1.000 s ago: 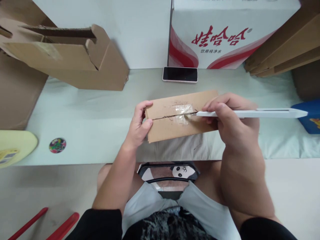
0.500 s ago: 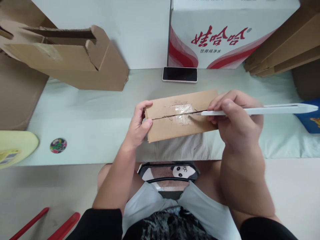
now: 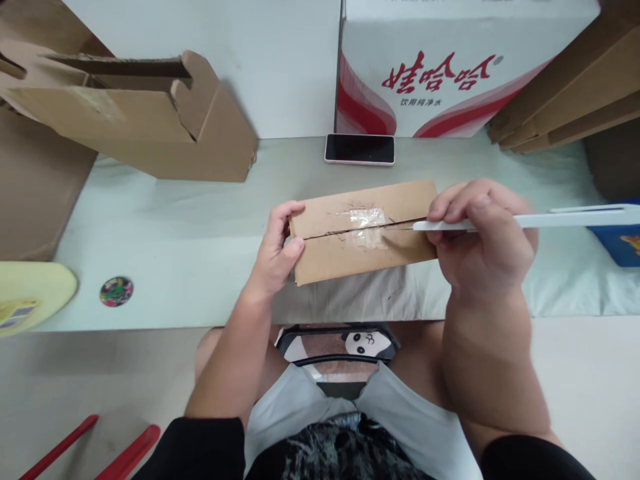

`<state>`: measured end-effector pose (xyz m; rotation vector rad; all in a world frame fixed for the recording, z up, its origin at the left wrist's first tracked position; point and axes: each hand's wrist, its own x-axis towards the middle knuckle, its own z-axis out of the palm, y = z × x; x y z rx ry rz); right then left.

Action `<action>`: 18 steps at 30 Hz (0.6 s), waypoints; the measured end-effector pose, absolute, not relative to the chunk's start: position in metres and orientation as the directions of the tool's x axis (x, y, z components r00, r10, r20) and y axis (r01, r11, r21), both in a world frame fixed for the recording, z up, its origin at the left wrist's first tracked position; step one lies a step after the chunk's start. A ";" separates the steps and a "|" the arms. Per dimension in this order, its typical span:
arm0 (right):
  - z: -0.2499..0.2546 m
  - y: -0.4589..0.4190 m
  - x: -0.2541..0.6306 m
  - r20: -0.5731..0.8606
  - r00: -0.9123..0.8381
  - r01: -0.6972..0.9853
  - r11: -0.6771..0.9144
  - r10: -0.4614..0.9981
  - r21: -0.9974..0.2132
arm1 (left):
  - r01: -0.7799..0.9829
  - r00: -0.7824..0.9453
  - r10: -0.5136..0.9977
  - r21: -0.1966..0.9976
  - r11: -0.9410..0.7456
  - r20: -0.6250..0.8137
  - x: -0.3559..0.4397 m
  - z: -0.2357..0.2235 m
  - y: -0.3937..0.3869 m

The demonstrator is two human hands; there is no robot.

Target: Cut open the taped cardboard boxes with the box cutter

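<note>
A narrow brown cardboard box [image 3: 330, 257] lies in front of me, its long seam facing up with a patch of clear tape [image 3: 367, 219] across the middle. My left hand [image 3: 277, 250] grips the box's left end, thumb on the near flap and fingers over the far one. My right hand [image 3: 483, 230] is closed around a white utility knife [image 3: 565, 219] at the box's right end. The knife's thin blade points left along the seam, its tip near the tape's right edge. Whether the blade is inside the seam I cannot tell.
Behind the box lies a phone [image 3: 360, 149], before a white and red carton [image 3: 425, 80]. An open cardboard box [image 3: 200, 147] stands at left, near a round colourful disc [image 3: 117, 291] and a yellow object [image 3: 35, 293]. Folded cardboard [image 3: 570, 87] leans at right beside a blue item [image 3: 617, 237].
My right hand has moved a little to the right with the utility knife, drawing its tip back from the tape. The box and my left hand have stayed in place.
</note>
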<state>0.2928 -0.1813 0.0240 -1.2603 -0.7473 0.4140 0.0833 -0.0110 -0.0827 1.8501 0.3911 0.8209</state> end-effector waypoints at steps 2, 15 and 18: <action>0.024 -0.183 0.294 0.260 0.668 0.112 0.251 0.697 -0.961 | -0.100 0.715 0.600 0.901 -0.421 0.359 0.083 -0.083 -0.011; 0.023 -0.186 0.295 0.193 0.644 0.121 0.151 0.740 -0.981 | -0.089 0.716 0.599 0.898 -0.432 0.359 0.083 -0.084 -0.009; 0.027 -0.184 0.293 0.183 0.689 0.073 0.184 0.701 -0.980 | -0.080 0.708 0.609 0.898 -0.433 0.357 0.083 -0.083 -0.010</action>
